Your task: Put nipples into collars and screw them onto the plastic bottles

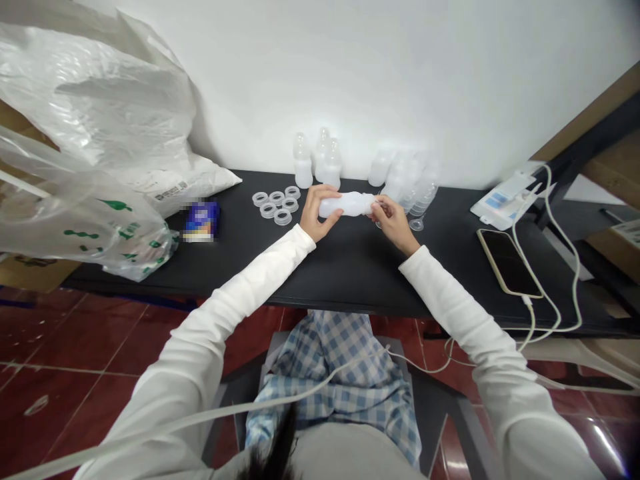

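Observation:
A translucent white plastic bottle (346,203) lies sideways in the air just above the black table (345,267), held between both hands. My left hand (316,213) is wrapped round its base end. My right hand (393,220) is closed on its neck end, fingers pinched around the top. Several clear plastic rings (276,203) lie on the table to the left of my left hand. Three upright bottles (320,163) stand behind against the wall. A cluster of clear caps and nipples (410,183) sits behind my right hand.
Large plastic bags (95,153) fill the table's left side, with a small blue packet (201,220) beside them. A phone (507,261) on a white cable and a white box (503,200) lie at the right. A white wall backs the table.

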`<state>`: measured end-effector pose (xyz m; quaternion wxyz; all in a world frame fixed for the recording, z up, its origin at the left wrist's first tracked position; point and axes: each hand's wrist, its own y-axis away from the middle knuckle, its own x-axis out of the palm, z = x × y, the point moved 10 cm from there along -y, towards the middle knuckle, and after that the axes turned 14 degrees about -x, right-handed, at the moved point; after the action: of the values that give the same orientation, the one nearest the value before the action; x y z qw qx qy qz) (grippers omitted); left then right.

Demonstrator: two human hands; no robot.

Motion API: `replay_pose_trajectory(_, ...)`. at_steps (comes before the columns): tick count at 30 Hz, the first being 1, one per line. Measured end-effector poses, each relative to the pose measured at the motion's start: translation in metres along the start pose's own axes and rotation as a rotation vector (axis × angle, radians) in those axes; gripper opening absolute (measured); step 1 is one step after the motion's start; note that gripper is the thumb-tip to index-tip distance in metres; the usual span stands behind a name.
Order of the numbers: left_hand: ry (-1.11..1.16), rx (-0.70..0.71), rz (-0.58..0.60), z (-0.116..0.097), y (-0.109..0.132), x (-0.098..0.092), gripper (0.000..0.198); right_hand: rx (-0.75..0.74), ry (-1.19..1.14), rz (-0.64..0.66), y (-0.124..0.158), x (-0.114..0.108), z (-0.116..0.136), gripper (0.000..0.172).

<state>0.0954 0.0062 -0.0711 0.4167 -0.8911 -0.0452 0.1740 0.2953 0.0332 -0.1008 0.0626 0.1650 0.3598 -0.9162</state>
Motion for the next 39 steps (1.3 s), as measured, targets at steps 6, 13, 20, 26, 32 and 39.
replay_pose_trajectory(6,0.264,-0.538,-0.127,0.055,-0.001,-0.010,0.056,-0.184,0.590,-0.117,-0.005,-0.050,0.026,0.054)
replay_pose_trajectory(13,0.445,-0.920,-0.168,0.089,0.012,0.000,0.052,0.011,1.016,-0.206,0.002,-0.087,-0.002,0.051)
replay_pose_trajectory(20,0.435,-0.963,-0.153,0.091,0.014,0.000,0.048,0.069,0.958,-0.176,0.002,-0.085,-0.005,0.035)
replay_pose_trajectory(26,0.461,-0.959,-0.172,0.086,0.013,-0.002,0.041,0.114,1.015,-0.190,0.004,-0.091,-0.009,0.038)
replay_pose_trajectory(32,0.454,-0.971,-0.183,0.086,0.013,-0.002,0.043,0.070,0.970,-0.273,0.003,-0.097,0.009,0.048)
replay_pose_trajectory(39,0.447,-0.971,-0.180,0.088,0.013,-0.003,0.042,-0.142,0.448,-0.286,0.003,-0.061,0.018,0.053)
